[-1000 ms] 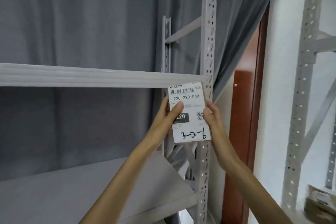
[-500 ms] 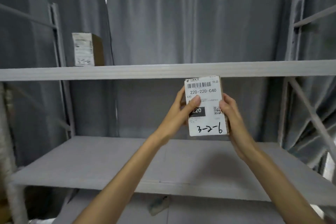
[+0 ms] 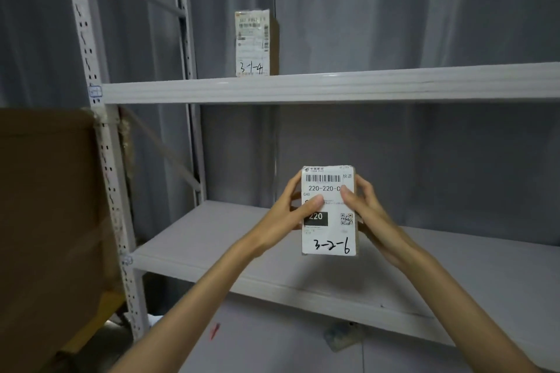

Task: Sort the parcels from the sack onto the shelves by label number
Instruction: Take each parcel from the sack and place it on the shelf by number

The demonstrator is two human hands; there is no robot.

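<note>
Parcel (image 3: 328, 222) marked 3-2-6 — left hand (image 3: 286, 218) and right hand (image 3: 368, 215) gripping its sides, hovering upright over middle shelf (image 3: 197, 239), parcel 3-1-4 (image 3: 253, 44) standing on upper shelf (image 3: 394, 85).

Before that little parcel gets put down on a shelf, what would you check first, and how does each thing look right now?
1. Grip: left hand and right hand both hold the parcel by its sides: ok.
2. Handwritten number readable, 3-2-6: ok.
3. Parcel upright, label facing the camera: ok.
4. Lower shelf bare behind the parcel: ok.
5. Neighbour parcel on the upper shelf reads 3-1-4, a different number: ok.
6. Shelf tag on the post matches 3-2: cannot tell, too small.
</note>
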